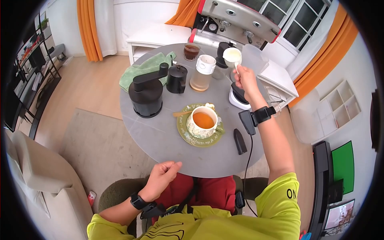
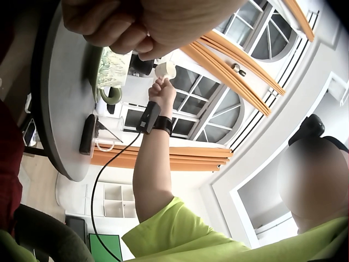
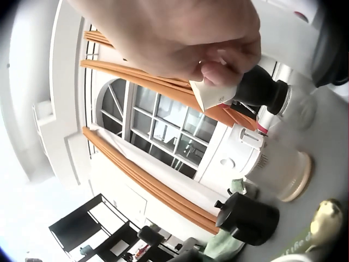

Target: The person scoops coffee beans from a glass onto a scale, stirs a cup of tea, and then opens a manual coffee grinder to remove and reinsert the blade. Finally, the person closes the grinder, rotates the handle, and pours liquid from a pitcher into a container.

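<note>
My right hand (image 1: 245,81) holds a small white creamer jug (image 1: 232,58) by its handle, raised over the far right of the table. Pale, creamy liquid shows inside the jug. Nearer to me, a patterned cup (image 1: 195,129) of orange-brown liquid sits on a green saucer (image 1: 183,131) with lettering. A wooden spoon (image 1: 181,114) lies across the saucer's left rim. At the table's front edge, my left hand (image 1: 162,179) is held over my lap with its fingers curled and nothing in them.
The round grey table (image 1: 160,138) also bears a black hand grinder (image 1: 145,98), a black lidded pot (image 1: 176,79), a glass brewer with a white top (image 1: 203,72), a dark drink (image 1: 191,52), a green towel (image 1: 138,69) and a black object (image 1: 239,142). A cable (image 1: 251,154) hangs from my right wrist.
</note>
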The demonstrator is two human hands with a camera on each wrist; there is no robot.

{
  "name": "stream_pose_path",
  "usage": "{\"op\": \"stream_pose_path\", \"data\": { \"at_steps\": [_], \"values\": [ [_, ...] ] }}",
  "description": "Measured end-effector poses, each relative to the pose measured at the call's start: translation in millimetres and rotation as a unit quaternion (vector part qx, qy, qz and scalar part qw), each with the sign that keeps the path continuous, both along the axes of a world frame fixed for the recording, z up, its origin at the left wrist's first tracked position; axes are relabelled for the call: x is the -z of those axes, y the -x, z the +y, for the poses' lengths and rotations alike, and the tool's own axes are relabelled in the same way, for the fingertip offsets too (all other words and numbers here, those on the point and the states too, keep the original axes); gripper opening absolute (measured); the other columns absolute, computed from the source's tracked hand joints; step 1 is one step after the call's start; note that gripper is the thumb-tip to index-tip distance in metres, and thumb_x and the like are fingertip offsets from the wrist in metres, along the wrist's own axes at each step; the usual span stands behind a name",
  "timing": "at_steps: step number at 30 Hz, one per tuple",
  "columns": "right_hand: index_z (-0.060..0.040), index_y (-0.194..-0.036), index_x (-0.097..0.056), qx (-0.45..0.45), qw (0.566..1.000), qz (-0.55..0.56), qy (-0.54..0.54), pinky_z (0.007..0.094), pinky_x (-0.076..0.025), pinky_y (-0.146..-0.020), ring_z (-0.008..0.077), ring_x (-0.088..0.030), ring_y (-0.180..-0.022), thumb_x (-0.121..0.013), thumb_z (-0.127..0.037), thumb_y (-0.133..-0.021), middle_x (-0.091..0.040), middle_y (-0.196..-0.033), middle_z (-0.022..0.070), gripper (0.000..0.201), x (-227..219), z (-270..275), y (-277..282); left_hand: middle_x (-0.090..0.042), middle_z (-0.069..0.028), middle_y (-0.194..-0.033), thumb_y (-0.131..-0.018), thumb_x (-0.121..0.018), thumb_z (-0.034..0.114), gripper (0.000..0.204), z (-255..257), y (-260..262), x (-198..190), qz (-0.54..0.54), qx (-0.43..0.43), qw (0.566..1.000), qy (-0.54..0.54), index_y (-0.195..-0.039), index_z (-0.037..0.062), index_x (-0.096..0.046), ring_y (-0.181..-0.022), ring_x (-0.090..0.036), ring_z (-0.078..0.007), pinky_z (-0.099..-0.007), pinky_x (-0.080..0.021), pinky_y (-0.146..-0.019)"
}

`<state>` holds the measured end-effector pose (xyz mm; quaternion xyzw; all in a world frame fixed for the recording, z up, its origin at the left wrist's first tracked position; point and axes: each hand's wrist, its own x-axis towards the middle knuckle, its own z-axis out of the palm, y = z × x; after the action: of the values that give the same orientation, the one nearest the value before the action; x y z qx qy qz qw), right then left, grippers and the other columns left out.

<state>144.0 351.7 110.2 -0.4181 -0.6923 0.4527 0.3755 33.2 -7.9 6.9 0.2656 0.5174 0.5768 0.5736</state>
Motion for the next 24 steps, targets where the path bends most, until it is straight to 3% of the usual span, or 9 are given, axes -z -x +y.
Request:
{"op": "stream_pose_path", "data": {
  "at_steps": [2, 6, 10, 24],
  "values": [
    [-0.0015, -0.088, -0.051, -0.039, 0.992, 0.047, 0.114, 0.0241, -0.023, -0.040, 0.0076, -0.031, -0.044, -0.041, -0.026, -0.098, -0.042, -0.061, -0.0011, 0.029, 6.6, -6.8, -12.5, -0.030, 0.0094, -0.059, -0.096, -0.055, 0.020, 0.041, 0.0, -0.8, 1.5, 0.002, 0.003, 1.000, 0.005, -0.061, 0.0109, -0.036, -0.056, -0.024, -0.0015, -0.0229, -0.020, -0.048],
    [-0.0041, -0.091, -0.049, -0.088, 0.970, 0.031, 0.224, 0.0222, -0.023, -0.043, 0.0057, -0.029, -0.048, -0.035, -0.027, -0.101, -0.041, -0.065, -0.0031, 0.029, 31.6, -12.7, -30.8, -0.029, 0.0095, -0.059, -0.096, -0.055, 0.020, 0.041, 0.4, -1.2, 4.9, 0.002, 0.003, 1.000, 0.006, -0.061, 0.0113, -0.036, -0.055, -0.023, -0.0014, -0.0232, -0.020, -0.048],
    [-0.0042, -0.092, -0.048, -0.080, 0.949, 0.018, 0.305, 0.0214, -0.022, -0.044, 0.0058, -0.028, -0.050, -0.034, -0.027, -0.102, -0.041, -0.067, -0.0027, 0.029, 59.0, -14.8, -34.4, -0.030, 0.0097, -0.058, -0.097, -0.055, 0.019, 0.042, 0.5, -1.3, 3.9, 0.010, 0.002, 1.000, 0.011, -0.061, 0.0116, -0.035, -0.055, -0.023, -0.0011, -0.0231, -0.019, -0.047],
    [-0.0018, -0.095, -0.048, -0.065, 0.912, 0.050, 0.402, 0.0194, -0.023, -0.042, 0.0054, -0.029, -0.050, -0.036, -0.027, -0.102, -0.044, -0.069, -0.0012, 0.029, 95.7, -5.5, -29.3, -0.031, 0.0096, -0.057, -0.098, -0.052, 0.017, 0.037, 0.6, -0.7, 4.3, 0.002, 0.003, 1.000, -0.001, -0.062, 0.0116, -0.041, -0.052, -0.023, -0.0015, -0.0226, -0.019, -0.048]
  ]
}}
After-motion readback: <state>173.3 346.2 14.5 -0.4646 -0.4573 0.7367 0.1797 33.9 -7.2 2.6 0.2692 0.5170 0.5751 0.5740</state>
